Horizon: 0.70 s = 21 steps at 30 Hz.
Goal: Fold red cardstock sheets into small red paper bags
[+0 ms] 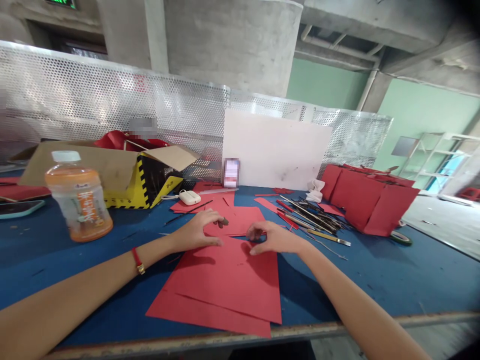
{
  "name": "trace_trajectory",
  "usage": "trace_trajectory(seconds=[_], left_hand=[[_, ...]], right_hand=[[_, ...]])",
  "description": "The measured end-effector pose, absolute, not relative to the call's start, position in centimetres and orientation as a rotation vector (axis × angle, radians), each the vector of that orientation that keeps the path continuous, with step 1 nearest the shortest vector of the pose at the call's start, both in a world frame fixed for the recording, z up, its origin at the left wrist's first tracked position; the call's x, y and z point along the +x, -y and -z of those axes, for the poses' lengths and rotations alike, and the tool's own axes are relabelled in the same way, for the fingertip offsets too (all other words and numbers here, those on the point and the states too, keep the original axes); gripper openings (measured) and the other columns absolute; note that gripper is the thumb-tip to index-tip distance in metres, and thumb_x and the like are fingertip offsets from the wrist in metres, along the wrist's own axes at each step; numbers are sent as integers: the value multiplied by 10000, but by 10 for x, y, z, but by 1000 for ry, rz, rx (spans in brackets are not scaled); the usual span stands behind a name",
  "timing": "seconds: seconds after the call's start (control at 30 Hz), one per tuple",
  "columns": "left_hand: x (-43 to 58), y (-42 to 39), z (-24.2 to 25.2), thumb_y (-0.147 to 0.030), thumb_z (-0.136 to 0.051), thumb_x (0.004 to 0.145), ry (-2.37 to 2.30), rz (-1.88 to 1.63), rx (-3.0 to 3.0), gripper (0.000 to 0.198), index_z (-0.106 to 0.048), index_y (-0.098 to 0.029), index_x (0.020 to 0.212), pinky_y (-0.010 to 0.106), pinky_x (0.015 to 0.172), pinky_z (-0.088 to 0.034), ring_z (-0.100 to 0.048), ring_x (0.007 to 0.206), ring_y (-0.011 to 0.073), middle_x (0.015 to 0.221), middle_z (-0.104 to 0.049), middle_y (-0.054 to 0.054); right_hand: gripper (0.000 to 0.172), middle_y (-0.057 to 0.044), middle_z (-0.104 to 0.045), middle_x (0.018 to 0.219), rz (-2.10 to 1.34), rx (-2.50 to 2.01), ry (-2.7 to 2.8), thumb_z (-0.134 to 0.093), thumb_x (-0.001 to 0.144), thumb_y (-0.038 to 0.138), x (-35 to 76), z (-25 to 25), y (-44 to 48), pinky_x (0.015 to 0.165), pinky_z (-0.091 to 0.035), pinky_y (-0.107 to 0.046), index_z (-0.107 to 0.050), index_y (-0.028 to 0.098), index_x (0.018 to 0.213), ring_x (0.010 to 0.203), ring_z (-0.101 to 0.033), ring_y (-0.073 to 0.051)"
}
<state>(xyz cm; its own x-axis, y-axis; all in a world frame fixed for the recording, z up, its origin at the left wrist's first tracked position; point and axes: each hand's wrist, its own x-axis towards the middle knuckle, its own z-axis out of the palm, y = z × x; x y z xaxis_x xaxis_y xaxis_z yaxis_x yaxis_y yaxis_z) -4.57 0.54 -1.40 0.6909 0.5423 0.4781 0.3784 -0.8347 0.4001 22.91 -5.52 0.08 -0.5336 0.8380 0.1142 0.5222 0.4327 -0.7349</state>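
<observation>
My left hand (202, 231) hovers over the far left part of the red paper sheets, thumb and fingers apart, with nothing visible in it. One fingertip is covered by something dark. Facing it, my right hand (277, 238) is curved above the right side of the paper, its thumb apart from the fingers. A dark patch shows between them, too small to make out. Below both hands lie overlapping red paper sheets (228, 280), the lower one sticking out to the left and front. More red paper (243, 220) is spread just behind.
A drink bottle (80, 200) and an opened cardboard box (123, 175) stand left. A white earphone case (189, 197) and a propped phone (231, 172) are behind the paper. Brushes and thin tools (315, 220) lie right, before red paper bags (369, 200). The blue table's edge is near me.
</observation>
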Motion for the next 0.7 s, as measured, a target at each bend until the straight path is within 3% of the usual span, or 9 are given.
trace_trajectory(seconds=[0.07,0.13,0.33,0.47,0.57,0.7], left_hand=[[-45,-3,16,-540,-758,679,-706,-803,2672,509,-639,-230,1065,385,960,-393,-561,1061,276,1084,-666,68],[-44,-3,16,-548,-775,655,-727,-746,2705,560,-632,-241,1100,391,964,-383,-539,1094,295,1123,-651,74],[-42,0,18,-532,-772,668,-788,-715,2696,584,-617,-245,1152,417,958,-375,-520,1098,305,1146,-646,82],[-39,2,17,-504,-769,680,-819,-766,2615,554,-622,-236,1142,419,984,-380,-530,1117,299,1159,-644,84],[-37,2,15,-492,-752,695,-913,-886,2514,506,-635,-228,1111,429,1016,-369,-530,1146,306,1173,-641,87],[-40,-6,10,-525,-642,779,-1024,-1138,2187,468,-618,-204,1119,388,1002,-405,-548,1158,294,1193,-643,87]], right_hand=[[487,-26,-593,908,-729,-1296,2270,-846,543,343,229,4,52,690,-424,-271,-639,175,950,806,-535,-167],[541,1,-559,848,-785,-1380,2296,-849,538,354,228,7,51,618,-401,-256,-614,173,991,733,-513,-149],[321,70,-475,632,-987,-1384,2282,-802,582,299,221,6,56,514,-315,-231,-588,183,791,571,-424,-100],[224,40,-539,639,-950,-1245,2305,-783,586,296,216,6,59,546,-330,-242,-611,186,679,617,-466,-129],[183,22,-584,700,-994,-1067,2321,-738,633,315,212,6,61,579,-352,-245,-643,180,712,674,-500,-149],[179,51,-505,614,-891,-1066,2240,-694,658,307,211,7,57,553,-322,-235,-587,165,639,610,-446,-118]])
